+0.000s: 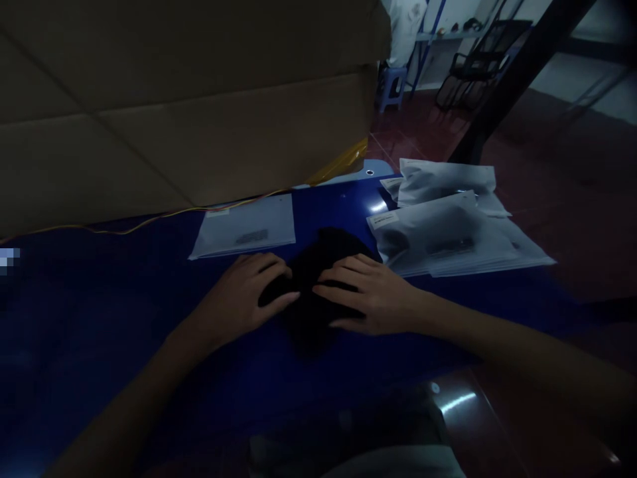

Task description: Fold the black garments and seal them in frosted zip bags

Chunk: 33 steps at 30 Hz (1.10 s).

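Observation:
A dark, soft piece of black cloth (311,325) lies bunched on the blue tabletop (239,378); its exact kind is too dark to make out. My left hand (251,292) rests at its left edge, fingers bent and thumb held apart from them. From the other side, my right hand (371,295) lies over the cloth with its fingers spread. Just beyond my left hand is a flat frosted plastic bag (223,229) with printing on it. Several filled frosted bags (448,229) are piled past my right hand, with dark contents showing through.
A large cardboard box (233,133) stands along the table's far side, and a thin yellow-red wire (124,231) runs before it. Behind, a person in a light top (404,30) is by a blue stool (393,86). A black chair (482,60) stands on the red tiled floor.

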Each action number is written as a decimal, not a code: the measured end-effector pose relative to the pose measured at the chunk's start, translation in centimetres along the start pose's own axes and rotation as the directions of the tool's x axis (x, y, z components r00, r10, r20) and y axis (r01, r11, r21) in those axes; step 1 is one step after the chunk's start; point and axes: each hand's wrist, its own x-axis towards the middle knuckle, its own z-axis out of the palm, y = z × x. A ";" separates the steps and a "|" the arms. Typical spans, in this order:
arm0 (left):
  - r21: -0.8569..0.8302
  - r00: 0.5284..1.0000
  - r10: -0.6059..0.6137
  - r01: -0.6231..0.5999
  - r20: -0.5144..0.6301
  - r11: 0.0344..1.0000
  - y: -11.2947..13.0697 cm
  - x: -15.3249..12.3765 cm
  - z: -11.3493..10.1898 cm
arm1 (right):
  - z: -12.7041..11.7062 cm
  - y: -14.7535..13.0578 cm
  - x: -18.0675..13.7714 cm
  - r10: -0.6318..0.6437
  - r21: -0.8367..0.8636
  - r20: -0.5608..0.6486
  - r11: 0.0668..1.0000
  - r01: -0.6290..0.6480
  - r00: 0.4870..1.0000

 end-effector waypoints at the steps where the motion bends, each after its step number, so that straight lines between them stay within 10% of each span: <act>1: 0.002 1.000 0.001 -0.001 0.007 1.000 0.1 -0.1 -0.1 | 0.1 0.1 0.0 -0.012 -0.027 -0.020 1.000 0.011 1.000; 7: 0.035 0.998 0.004 -0.007 0.066 0.999 -0.7 -0.6 -0.9 | -0.9 1.2 -0.6 0.232 -0.092 -0.295 0.959 -0.269 0.927; 15: 0.142 0.988 -0.125 0.112 0.087 0.984 -3.6 -0.7 -2.3 | -4.4 3.8 -1.2 0.686 -0.373 -0.303 0.554 -0.744 0.662; 20: 0.267 0.971 -0.239 0.231 -0.005 0.936 -3.3 -0.9 -2.1 | -4.5 5.2 -2.0 0.605 -0.543 -0.233 0.568 -0.618 0.761; 26: 0.339 0.965 -0.223 0.256 -0.135 0.905 -2.7 -1.0 -1.2 | -3.4 5.3 -2.1 0.278 -0.358 -0.085 0.888 -0.290 0.957; 33: 0.279 0.933 -0.318 0.355 -0.169 0.892 -3.2 -0.6 -1.3 | -3.2 4.8 -1.9 0.323 -0.247 0.015 0.918 -0.309 0.946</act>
